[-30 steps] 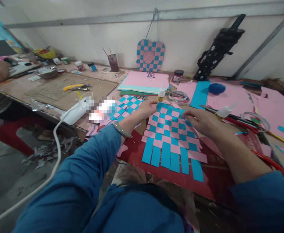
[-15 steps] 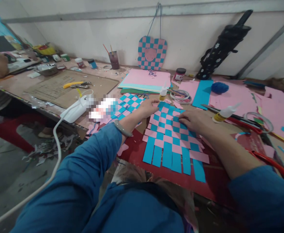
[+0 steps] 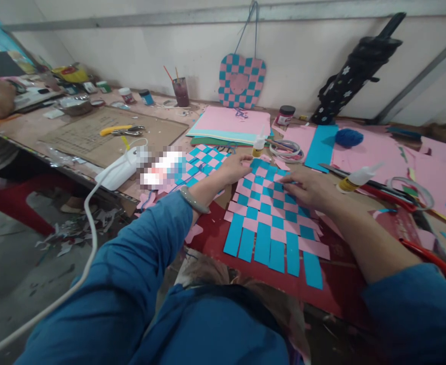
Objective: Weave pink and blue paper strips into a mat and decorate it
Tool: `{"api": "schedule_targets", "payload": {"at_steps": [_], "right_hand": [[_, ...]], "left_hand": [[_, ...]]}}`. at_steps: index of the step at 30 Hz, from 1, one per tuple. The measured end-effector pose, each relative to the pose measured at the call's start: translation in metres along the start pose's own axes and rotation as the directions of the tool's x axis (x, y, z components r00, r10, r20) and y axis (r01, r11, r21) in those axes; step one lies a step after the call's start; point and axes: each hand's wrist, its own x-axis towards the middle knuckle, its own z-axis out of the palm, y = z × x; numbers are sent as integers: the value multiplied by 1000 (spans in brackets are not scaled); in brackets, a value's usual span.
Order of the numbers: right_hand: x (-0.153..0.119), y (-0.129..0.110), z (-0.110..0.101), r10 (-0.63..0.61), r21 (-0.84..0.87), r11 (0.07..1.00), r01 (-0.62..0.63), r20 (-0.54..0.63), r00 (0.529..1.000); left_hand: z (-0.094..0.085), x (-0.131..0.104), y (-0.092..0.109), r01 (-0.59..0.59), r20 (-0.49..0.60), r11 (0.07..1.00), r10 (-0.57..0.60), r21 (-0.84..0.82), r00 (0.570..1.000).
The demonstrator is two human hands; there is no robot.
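Woven paper mat (image 3: pixel 274 208), lengthwise twelve to six, has the left hand (image 3: pixel 238 169) at eleven o'clock, right hand (image 3: pixel 308 188) at one, both narrowed, any grip unclear.

Right of the right grip (image 3: pixel 308 190), a bottle (image 3: pixel 354 180) and a red-handled tool (image 3: pixel 392 198) block the way; another bottle (image 3: pixel 258 147) stands just beyond the left grip (image 3: pixel 238 168); there's room over the red board (image 3: pixel 211 235) between left sleeve (image 3: pixel 162 225) and woven sheet (image 3: pixel 270 208)!
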Motion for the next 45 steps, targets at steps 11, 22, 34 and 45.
{"api": "schedule_targets", "payload": {"at_steps": [11,22,34,45], "right_hand": [[1,-11,8,-142,62,987,147,-75,987],[-3,-13,5,-97,99,989,113,-151,984],[-17,-35,-6,-234,222,951,217,50,971],[-26,-60,-5,-320,215,933,288,131,938]], "left_hand": [[-2,-2,4,19,28,1000,-19,-4,999],[-1,-2,3,8,9,1000,-8,17,1000],[0,-1,2,-70,-43,997,68,-42,997],[0,0,-1,-46,-8,999,46,18,999]]}}
